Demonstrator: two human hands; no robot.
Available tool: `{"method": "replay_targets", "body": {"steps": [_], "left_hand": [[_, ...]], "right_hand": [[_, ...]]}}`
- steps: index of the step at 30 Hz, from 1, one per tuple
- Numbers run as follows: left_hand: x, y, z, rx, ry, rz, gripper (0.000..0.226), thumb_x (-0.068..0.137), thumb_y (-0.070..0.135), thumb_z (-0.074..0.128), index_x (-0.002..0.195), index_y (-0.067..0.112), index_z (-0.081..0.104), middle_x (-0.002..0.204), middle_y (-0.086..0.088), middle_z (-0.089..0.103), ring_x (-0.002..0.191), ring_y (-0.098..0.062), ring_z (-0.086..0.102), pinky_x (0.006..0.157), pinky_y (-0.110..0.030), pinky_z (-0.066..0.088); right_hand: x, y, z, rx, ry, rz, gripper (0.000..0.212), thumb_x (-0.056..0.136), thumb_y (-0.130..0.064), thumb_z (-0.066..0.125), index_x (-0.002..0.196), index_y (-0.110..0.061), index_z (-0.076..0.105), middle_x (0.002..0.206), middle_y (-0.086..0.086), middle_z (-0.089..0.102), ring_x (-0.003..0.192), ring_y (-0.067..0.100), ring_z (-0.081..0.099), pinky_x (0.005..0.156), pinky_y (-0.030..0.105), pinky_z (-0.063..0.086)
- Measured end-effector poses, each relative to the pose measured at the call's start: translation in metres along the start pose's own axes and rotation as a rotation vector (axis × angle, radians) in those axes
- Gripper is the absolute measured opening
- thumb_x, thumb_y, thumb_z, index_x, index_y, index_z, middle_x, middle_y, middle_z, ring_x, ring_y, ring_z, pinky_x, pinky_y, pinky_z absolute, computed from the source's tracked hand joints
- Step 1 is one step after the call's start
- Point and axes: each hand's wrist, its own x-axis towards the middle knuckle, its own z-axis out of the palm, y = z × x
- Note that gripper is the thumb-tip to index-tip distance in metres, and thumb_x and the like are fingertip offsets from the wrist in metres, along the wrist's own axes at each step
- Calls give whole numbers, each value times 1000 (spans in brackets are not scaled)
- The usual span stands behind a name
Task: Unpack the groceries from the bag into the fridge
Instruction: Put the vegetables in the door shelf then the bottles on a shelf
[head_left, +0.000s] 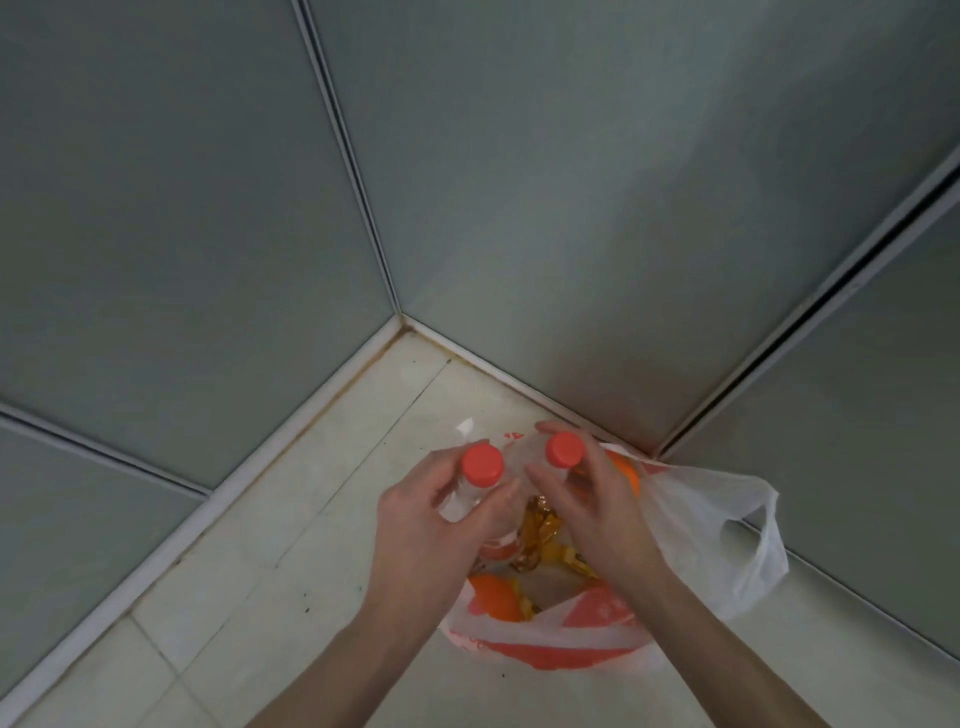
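A white and red plastic bag (717, 551) sits on the tiled floor in a corner. My left hand (426, 525) grips a clear bottle with a red cap (483, 464) around its neck. My right hand (597, 499) holds a second clear bottle by its neck, its red cap (564, 450) level with the first. Both bottles stand upright over the bag's mouth. Inside the bag lie an orange (493, 597), another orange (623, 470) behind my right hand, and a yellow crinkled packet (545, 540).
Grey-green panels (571, 208) rise on the left, back and right around the corner. A dark vertical gap (810, 306) runs between two panels on the right. White floor tiles (291, 613) stretch to the lower left.
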Motion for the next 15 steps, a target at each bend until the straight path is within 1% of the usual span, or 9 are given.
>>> {"method": "replay_targets", "body": {"steps": [2,4,6,9,10,12,13,15], "left_hand": [[-4,12,-4,-43,22,-24,28,76,49,74,103,49,67,101,42,69,104,15,64,87,0,46],[-9,28,-10,-70,25,-49,24,83,37,78,103,46,69,101,42,70,104,15,65,88,0,45],[-15,51,-18,-82,19,-75,26,84,25,82,104,39,73,102,35,73,104,9,68,92,-6,48],[-29,103,-35,-135,22,-114,26,83,18,85,106,28,76,103,24,77,103,2,71,95,-13,52],[-34,124,-42,-156,23,-126,26,83,17,85,106,25,77,102,22,77,102,1,71,94,-14,52],[-45,169,-58,-181,29,-143,26,82,13,86,105,22,76,101,21,78,100,1,72,92,-13,52],[-50,192,-67,-185,29,-152,27,82,11,86,105,21,76,101,21,78,99,2,72,91,-11,51],[-61,242,-91,-182,28,-171,30,80,12,87,106,20,75,100,22,78,96,4,72,87,-7,49]], "right_hand": [[-4,-16,-8,-24,39,-6,34,97,-42,66,130,-37,59,122,-20,67,117,4,64,99,39,56],[-11,-39,-23,-47,77,-6,34,97,-43,66,129,-34,60,117,-19,68,113,6,65,96,38,56],[-20,-70,-42,-70,87,15,31,96,-45,65,125,-35,60,115,-17,68,110,8,66,93,37,55],[-38,-129,-76,-79,59,45,28,96,-43,65,122,-36,60,114,-15,68,110,8,65,93,33,53],[-44,-154,-87,-85,47,49,26,96,-42,66,121,-36,60,114,-15,68,110,7,65,93,29,52],[-58,-205,-108,-108,33,48,25,93,-42,67,117,-37,61,111,-18,70,108,1,65,88,13,47],[-65,-232,-119,-112,34,59,25,92,-41,68,116,-38,62,110,-21,70,107,-2,65,85,8,45],[-79,-287,-139,-105,41,84,27,93,-37,71,119,-37,64,112,-25,70,110,-2,64,87,7,44]]}}
